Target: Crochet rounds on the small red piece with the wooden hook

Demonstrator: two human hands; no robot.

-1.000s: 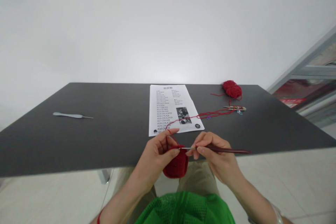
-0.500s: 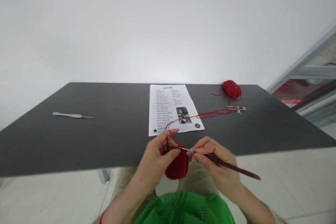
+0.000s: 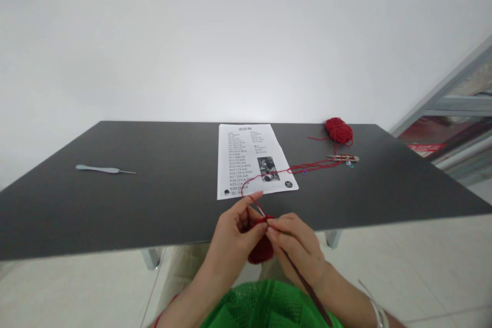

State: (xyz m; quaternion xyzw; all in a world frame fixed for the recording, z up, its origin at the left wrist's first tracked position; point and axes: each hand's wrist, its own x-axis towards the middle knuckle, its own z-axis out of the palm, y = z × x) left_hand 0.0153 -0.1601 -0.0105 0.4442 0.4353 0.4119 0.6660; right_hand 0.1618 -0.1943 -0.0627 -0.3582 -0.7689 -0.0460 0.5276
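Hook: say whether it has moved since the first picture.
Yes. The hook has swung: its handle, first roughly along the near edge of the table, now points down, away from it.

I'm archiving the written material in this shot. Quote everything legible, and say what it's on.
On the printed sheet:
"R10:60X"
"R11:(9X,V)6"
"R12-22:66X"
"R23:(9X,A)6"
"R24:(4X,A,4X)6"
"R25:(7X,A)6"
"R26:(3X,A,3X)6"
"R27:(5X,A)6"
"R28:(2X,A", rest unclear
"R29:(3X", rest unclear
"R30:(X", rest unclear
Its title, other lines and round badge: too small or blurred.
Red panel, far right: pale lettering, too blurred.
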